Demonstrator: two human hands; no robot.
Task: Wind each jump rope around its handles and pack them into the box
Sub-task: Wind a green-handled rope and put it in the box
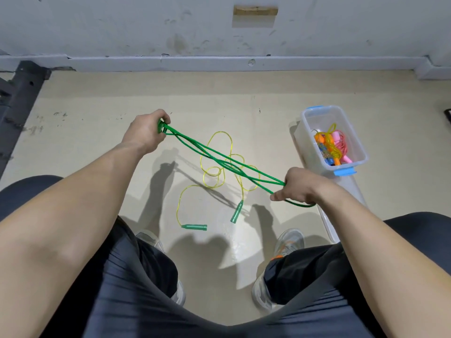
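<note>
A green jump rope [210, 152] is stretched in several strands between my two hands, above the floor. My left hand [144, 132] is shut on its green handles at the upper left. My right hand [296, 185] is shut on the folded loop end at the lower right. Under the strands, a yellow jump rope [214, 172] lies loose and tangled on the floor, with two green handles [194, 227] near my feet. A clear plastic box [353, 142] with blue clips stands at the right and holds wound ropes in orange, pink and blue.
The box's clear lid [341, 206] lies flat on the floor beside and in front of it. A dark metal frame [17, 98] stands at the far left. A grey wall with a skirting board [219, 62] closes the back. My shoes [289, 242] and knees are below.
</note>
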